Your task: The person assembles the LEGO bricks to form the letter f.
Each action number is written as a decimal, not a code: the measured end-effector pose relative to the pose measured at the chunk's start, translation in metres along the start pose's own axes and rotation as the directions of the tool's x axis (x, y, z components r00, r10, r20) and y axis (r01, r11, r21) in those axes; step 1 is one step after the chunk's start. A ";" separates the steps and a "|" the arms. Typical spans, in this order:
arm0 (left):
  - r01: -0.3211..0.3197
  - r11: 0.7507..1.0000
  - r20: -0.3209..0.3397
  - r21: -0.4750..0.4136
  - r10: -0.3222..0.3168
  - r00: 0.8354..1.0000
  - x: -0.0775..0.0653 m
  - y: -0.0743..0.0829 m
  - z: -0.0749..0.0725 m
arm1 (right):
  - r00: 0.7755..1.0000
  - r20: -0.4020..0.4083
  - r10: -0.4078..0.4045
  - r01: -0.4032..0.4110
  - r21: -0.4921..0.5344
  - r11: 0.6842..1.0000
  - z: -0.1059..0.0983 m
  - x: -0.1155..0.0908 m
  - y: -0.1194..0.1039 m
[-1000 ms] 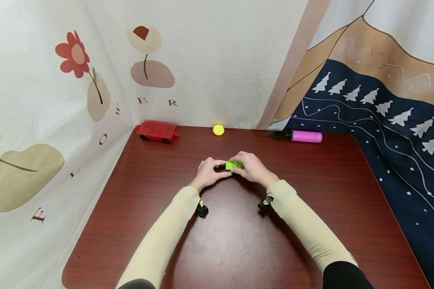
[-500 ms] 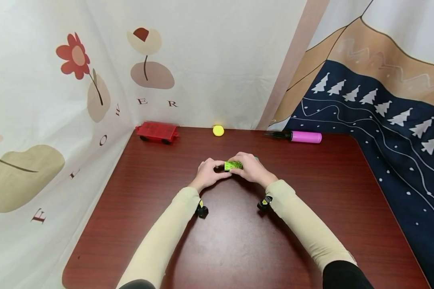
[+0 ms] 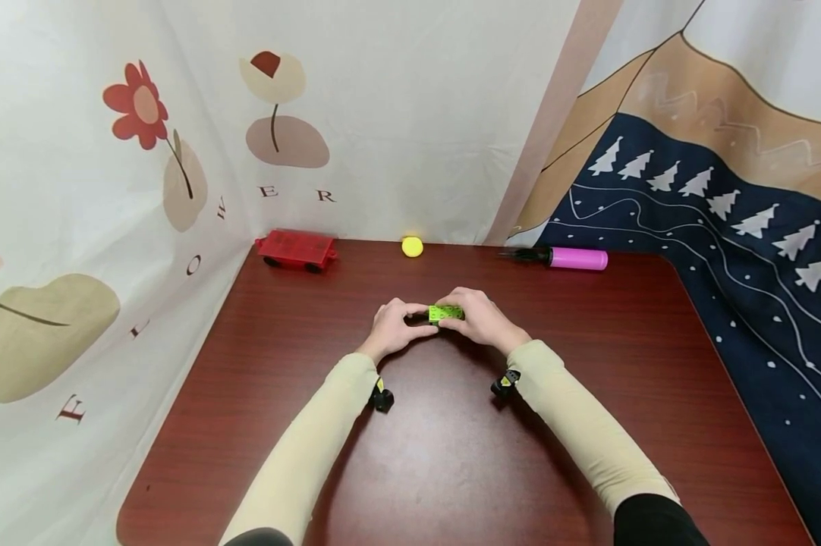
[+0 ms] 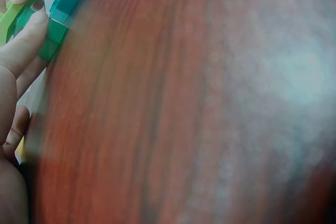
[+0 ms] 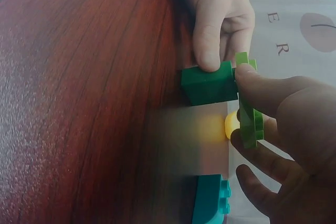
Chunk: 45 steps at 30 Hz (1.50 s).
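Plate (image 5: 250, 120), lime-green and studded, is between my hands over the middle of the table (image 3: 417, 432), studs up, long axis running left to right, roughly along the line from one hand to the other. My right hand (image 3: 480, 317) has it, thumb on the near side, fingers on the far side; that hand is clearly the nearer one to it. My left hand (image 3: 393, 327) pinches the dark green brick (image 5: 210, 85), thumb on its near face, gripping from the left. Key relation, I'd judge: brick sits under the plate's left end, the rest of the plate sticking out to the right with no brick visible under it. They look to be touching there; can't tell if the studs are fully seated. Also can't tell if the brick rests on the table or is just off it. Teal curved brick (image 5: 206, 200) stands apart to the right, studs up, in neither grip. Red toy wagon (image 3: 296, 249) far left, yellow round piece (image 3: 413, 246) far middle, both well away from my hands.
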<state>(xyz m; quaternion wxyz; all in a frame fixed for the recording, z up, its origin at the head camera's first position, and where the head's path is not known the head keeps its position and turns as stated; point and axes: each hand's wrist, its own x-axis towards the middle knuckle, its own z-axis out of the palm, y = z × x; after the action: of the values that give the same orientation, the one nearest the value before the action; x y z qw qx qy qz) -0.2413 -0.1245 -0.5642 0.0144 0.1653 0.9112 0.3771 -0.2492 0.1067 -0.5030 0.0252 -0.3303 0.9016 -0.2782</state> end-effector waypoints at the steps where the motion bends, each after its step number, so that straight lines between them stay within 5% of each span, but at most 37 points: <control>1: 0.000 1.000 0.000 -0.001 0.000 1.000 0.000 0.000 0.000 | 1.000 -0.002 0.000 0.000 -0.002 1.000 0.000 0.000 0.000; 45: 0.029 1.000 0.031 0.011 -0.030 0.999 0.001 0.002 -0.002 | 0.999 -0.002 0.043 -0.043 0.083 0.996 0.014 0.000 0.001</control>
<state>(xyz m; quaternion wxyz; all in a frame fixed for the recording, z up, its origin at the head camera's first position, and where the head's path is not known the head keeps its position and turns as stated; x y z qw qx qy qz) -0.2419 -0.1244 -0.5608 0.0333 0.1579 0.9152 0.3692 -0.2469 0.1009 -0.5153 0.0431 -0.3089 0.8962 -0.3155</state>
